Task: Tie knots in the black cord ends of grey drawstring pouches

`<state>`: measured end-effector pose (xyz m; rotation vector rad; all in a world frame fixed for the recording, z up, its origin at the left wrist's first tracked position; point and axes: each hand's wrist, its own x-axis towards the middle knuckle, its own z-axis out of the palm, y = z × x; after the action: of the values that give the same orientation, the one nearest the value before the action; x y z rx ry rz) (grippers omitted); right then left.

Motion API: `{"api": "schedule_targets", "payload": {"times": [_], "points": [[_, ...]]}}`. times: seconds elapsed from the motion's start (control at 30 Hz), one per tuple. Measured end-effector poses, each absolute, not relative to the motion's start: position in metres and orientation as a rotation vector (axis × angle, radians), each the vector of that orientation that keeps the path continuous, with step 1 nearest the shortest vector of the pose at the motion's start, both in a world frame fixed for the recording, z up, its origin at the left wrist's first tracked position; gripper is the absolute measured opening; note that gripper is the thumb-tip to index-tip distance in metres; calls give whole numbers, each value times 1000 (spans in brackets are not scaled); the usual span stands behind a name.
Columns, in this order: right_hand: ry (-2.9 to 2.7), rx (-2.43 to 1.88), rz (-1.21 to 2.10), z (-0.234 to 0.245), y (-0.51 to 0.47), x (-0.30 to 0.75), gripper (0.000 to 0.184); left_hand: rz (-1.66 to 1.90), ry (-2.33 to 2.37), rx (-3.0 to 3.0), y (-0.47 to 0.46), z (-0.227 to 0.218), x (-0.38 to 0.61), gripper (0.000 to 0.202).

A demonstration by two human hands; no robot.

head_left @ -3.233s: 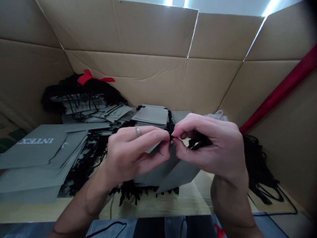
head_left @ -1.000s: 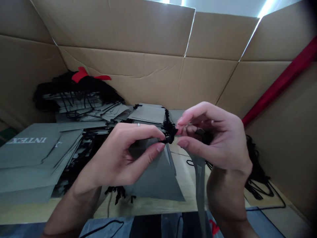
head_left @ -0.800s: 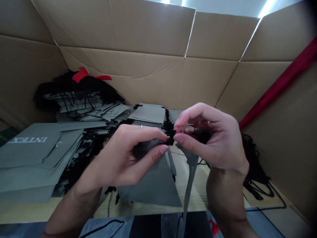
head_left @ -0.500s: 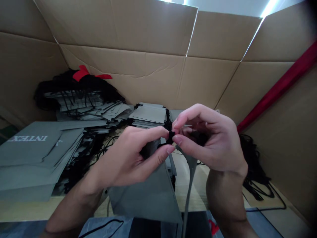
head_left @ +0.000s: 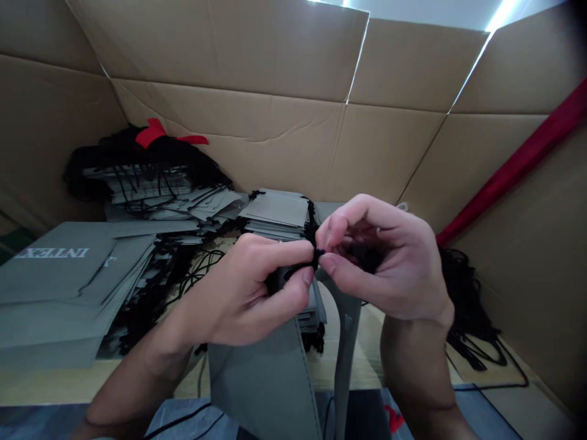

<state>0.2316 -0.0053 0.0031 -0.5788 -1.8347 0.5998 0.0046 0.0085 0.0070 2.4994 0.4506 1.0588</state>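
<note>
My left hand [head_left: 257,287] pinches a black cord [head_left: 317,256] between thumb and forefinger at the middle of the view. Close against it, my right hand [head_left: 387,263] has its thumb and forefinger shut on the same bit of cord. A grey paper piece [head_left: 263,376], looking like a bag or folder with a dotted line along its edge, hangs below my left hand. Its grey side panel or flap [head_left: 346,342] droops beneath my right hand. How the cord joins the paper is hidden by my fingers.
Grey printed bags [head_left: 55,263] lie piled at the left, cords along their edges. Behind them stands another stack topped with black cords [head_left: 183,150]. A smaller grey stack [head_left: 275,211] sits at the back middle. Loose black cord [head_left: 463,299] lies right. Cardboard walls [head_left: 275,49] enclose the table.
The grey paper has tilted and shifted, its flap now broader to view with a small mark showing. My fingers have closed tighter together around the cord.
</note>
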Motion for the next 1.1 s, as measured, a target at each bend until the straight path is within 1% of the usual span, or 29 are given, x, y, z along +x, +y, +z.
{"api": "schedule_targets", "payload": {"times": [0.17,0.23,0.3,0.37,0.43,0.53,0.57,0.67,0.77,1.03,1.1], "points": [[-1873,-564,556,5,-6,235,15,1001,427,2468,10,9,2,27],[-1953,-564,538,6,-5,238,19,989,414,2467,12,8,1,27],[-2027,-540,545,8,-3,241,25,990,376,2467,15,6,0,23],[-2066,-505,558,9,-1,244,24,992,351,2475,18,4,-1,20],[-2072,-511,563,9,-1,247,27,996,368,2498,21,3,-1,24],[-1985,-562,457,9,-4,247,38,1104,416,2515,23,2,1,33],[-1949,-580,391,9,-6,247,38,1154,428,2512,23,2,2,35],[-1915,-602,206,8,-11,242,27,1224,454,2513,23,0,4,38],[-1930,-623,127,7,-13,237,19,1229,454,2509,22,-2,6,41],[-1898,-659,90,5,-13,233,22,1246,457,2480,22,-5,8,45],[-1879,-674,98,4,-14,233,23,1283,464,2488,23,-6,7,35]]}}
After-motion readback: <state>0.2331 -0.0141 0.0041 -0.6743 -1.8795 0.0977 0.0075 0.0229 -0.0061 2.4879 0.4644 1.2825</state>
